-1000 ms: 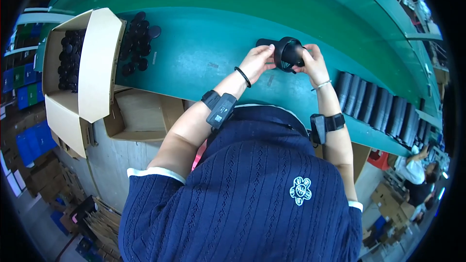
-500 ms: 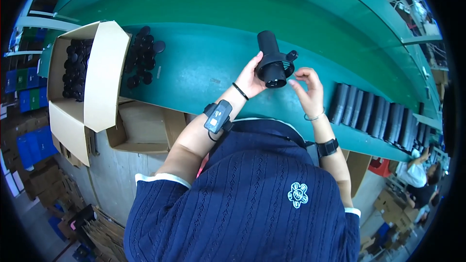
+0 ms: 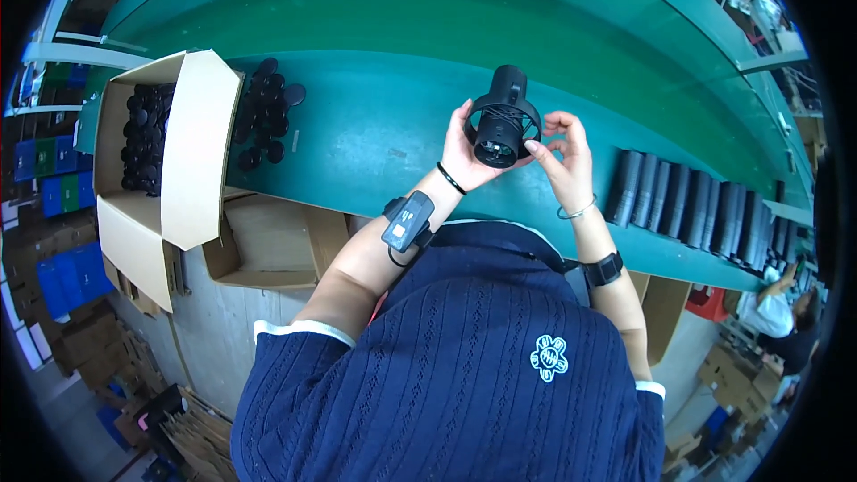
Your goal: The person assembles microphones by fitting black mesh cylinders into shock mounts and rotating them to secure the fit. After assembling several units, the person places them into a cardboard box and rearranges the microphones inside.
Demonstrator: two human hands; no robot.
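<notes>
A black cylinder, which looks like a microphone (image 3: 497, 141), stands tilted in a black ring-shaped shock mount (image 3: 477, 111) with thin criss-cross cords. It is held above the green bench, its lower end toward me. My left hand (image 3: 464, 157) cradles it from the left, thumb up along the ring and fingers partly hidden beneath. At the ring's right side, my right hand (image 3: 569, 161) has its thumb tip and bent fingers closed on the rim.
Black cylinders (image 3: 683, 205) lie in a row on the green bench (image 3: 375, 143) at right. Round black caps (image 3: 263, 116) are piled at left beside an open carton (image 3: 198, 143) holding more small black parts. Another carton (image 3: 268, 236) sits below the bench edge. A person (image 3: 781, 321) is at far right.
The microphone and its mount have been turned so the ring faces me more fully. My right thumb and fingers have come in from beside the ring onto its rim.
</notes>
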